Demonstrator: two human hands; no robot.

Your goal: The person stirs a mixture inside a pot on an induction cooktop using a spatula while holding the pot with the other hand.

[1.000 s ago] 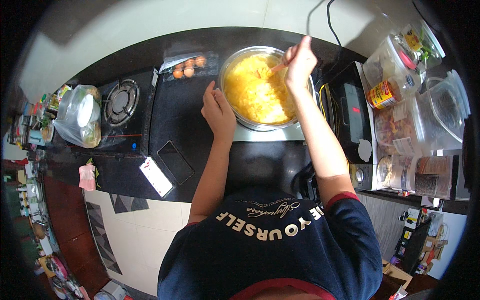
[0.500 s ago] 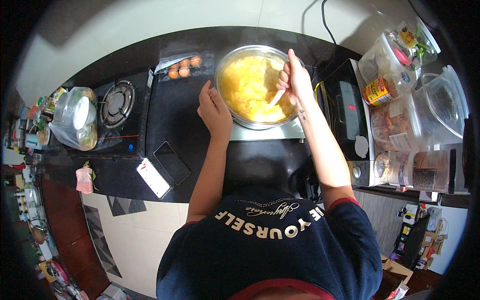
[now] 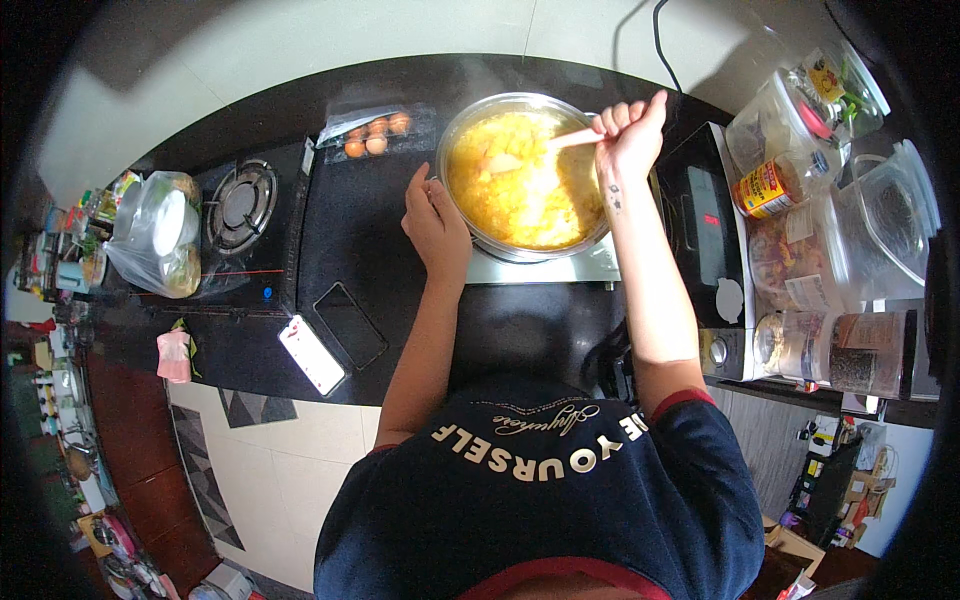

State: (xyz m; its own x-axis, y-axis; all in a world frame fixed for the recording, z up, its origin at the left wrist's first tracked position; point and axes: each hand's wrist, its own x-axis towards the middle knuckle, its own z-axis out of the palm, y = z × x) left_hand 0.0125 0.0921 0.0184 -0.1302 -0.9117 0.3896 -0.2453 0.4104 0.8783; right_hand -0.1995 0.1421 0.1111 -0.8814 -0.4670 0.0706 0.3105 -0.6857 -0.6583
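A round silver metal pot (image 3: 447,190) holds steaming, lumpy yellow food (image 3: 535,215). My right hand (image 3: 630,130) is closed around the pale handle of a stirring spoon or spatula (image 3: 573,138) above the pot's right rim. The tool slants leftward into the pot. Its working end lies among the yellow lumps, too blurred to tell its exact shape. My left hand (image 3: 437,222) rests by the pot's left side with its fingers extended and nothing held. Whether those fingers touch the metal, I cannot tell.
Brown eggs (image 3: 376,135) in clear plastic lie left of the pot, which sits on a silver cooker (image 3: 540,269). Farther left is a gas burner (image 3: 240,207) beside a bagged bundle (image 3: 165,235). A phone (image 3: 312,356) lies nearer me. A microwave (image 3: 708,230) and clear containers (image 3: 795,245) stand right.
My right hand has moved right and slightly up, turning at the wrist. The tool has swung from the pot's lower right to its upper middle. My left hand stays beside the pot.
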